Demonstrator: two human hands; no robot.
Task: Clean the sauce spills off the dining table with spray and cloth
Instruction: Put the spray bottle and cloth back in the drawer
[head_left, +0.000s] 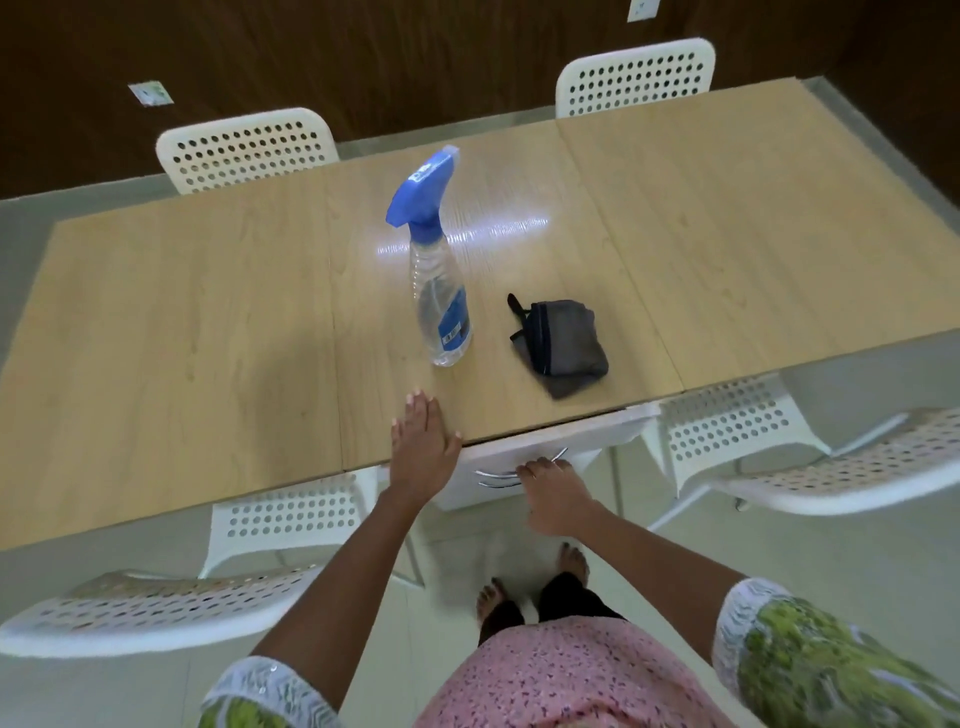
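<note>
The left hand (422, 441) lies flat, fingers straight, on the dining table (182, 322) edge. The right hand (551, 491) curls its fingers over the drawer handle (498, 475). Just beyond the left fingertips stands the spray bottle (439, 280), the folded grey cloth (563, 343) beside it.

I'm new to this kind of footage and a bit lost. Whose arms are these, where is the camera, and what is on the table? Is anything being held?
There is no machine here. A person wears a wide-angle camera on the head, so you look down along their own arms, dress and bare feet. This is the only view. The left hand lies flat on the near edge of the wooden table. The right hand is lower, fingers curled at the metal handle of a white drawer under the tabletop. On the table stand a clear spray bottle with a blue trigger head and, to its right, a folded dark grey cloth; neither is held. White perforated chairs surround the table.
</note>
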